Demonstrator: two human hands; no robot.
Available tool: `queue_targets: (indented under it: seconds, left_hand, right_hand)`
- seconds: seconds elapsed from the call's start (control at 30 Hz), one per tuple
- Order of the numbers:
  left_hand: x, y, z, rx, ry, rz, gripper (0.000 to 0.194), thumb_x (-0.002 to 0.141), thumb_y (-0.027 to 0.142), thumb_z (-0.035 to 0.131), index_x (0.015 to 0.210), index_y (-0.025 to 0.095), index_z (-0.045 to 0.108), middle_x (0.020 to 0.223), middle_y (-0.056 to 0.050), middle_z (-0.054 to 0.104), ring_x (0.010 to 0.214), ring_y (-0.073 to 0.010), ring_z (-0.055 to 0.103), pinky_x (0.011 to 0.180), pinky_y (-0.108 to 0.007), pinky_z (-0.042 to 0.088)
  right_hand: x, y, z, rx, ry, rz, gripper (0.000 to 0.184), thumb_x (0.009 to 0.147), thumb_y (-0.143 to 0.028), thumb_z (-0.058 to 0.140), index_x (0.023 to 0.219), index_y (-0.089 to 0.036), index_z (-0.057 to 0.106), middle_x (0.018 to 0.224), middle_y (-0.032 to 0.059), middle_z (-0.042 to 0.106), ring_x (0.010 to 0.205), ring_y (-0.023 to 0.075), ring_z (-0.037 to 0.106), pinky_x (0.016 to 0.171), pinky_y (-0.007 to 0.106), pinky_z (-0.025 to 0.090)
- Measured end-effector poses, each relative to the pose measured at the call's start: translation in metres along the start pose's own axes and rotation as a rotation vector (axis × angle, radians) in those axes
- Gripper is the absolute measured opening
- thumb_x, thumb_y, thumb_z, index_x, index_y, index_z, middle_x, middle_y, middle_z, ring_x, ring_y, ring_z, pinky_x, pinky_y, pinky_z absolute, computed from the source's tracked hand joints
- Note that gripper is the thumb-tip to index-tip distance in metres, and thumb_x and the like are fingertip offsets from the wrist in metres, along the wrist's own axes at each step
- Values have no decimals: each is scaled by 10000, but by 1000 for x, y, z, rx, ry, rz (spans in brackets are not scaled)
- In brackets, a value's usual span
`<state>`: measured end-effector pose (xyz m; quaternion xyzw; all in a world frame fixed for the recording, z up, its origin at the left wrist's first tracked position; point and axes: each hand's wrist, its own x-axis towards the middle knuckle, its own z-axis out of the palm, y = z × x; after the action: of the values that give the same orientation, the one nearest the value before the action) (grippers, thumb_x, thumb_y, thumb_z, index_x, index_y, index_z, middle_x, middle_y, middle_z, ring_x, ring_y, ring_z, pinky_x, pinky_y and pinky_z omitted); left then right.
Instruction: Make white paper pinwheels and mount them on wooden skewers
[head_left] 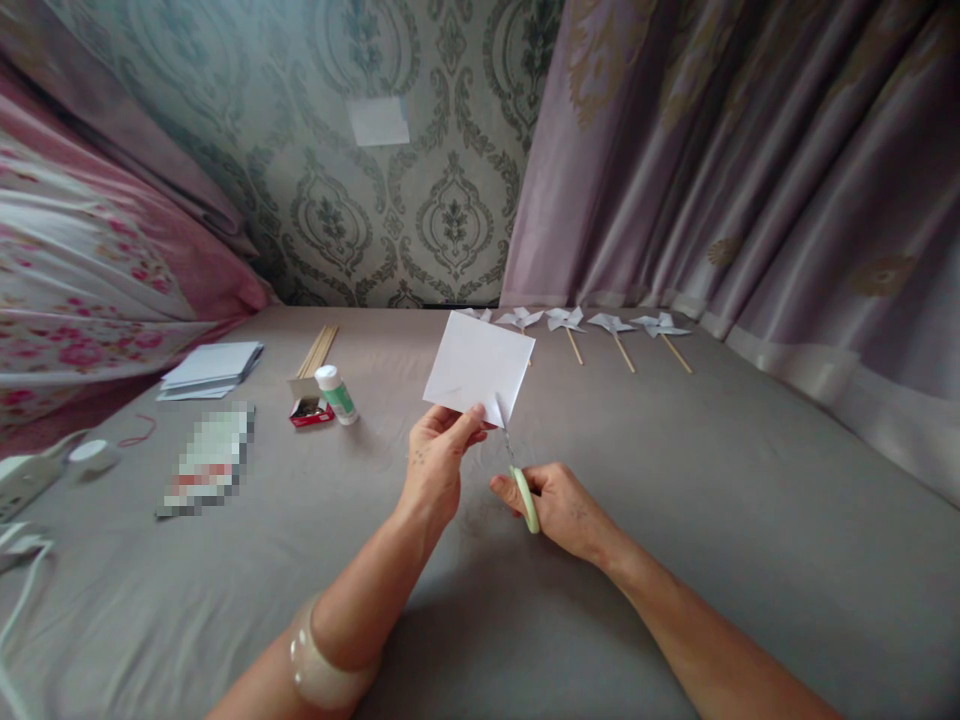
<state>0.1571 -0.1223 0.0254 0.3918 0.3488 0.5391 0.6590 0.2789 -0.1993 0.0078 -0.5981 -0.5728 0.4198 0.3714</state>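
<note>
A square sheet of white paper [480, 362] is pinched along its lower edge by my left hand [442, 452], thumb on top. It is raised above the grey cloth and tilted. My right hand [559, 505] is closed around the pale green handles of a pair of scissors [525, 498]. The scissor blades point up and overlap the paper near its lower right corner, to the right of my left thumb. How deep any cut runs is hard to make out.
At the back lie several paper pinwheels [611, 323] on wooden sticks. To the left are a stack of white paper [214, 368], wooden sticks [319, 348], an open red box [310, 412], a glue stick [337, 396], a blurred packet [210, 460] and a power strip [30, 478].
</note>
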Motion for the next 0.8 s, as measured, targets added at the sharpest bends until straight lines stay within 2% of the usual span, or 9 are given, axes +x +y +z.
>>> queue_targets:
  seconds: [0.3, 0.8]
  left_hand:
    - [-8, -3, 3, 13, -66, -26, 194, 610, 268, 779, 729, 147, 687, 673, -13, 674, 611, -102, 588, 629, -232, 437]
    - [-6, -4, 2, -4, -70, -30, 199, 603, 248, 778, 737, 136, 682, 663, -9, 669, 608, -96, 594, 615, -217, 436]
  right_hand:
    - [-1, -5, -3, -2, 48, 26, 536, 718, -659, 564, 523, -172, 450, 520, -40, 360, 524, 87, 308, 484, 236, 256]
    - [0, -7, -3, -28, 61, 36, 542, 730, -657, 540, 509, -185, 394, 533, -42, 311, 538, 86, 282, 488, 239, 250]
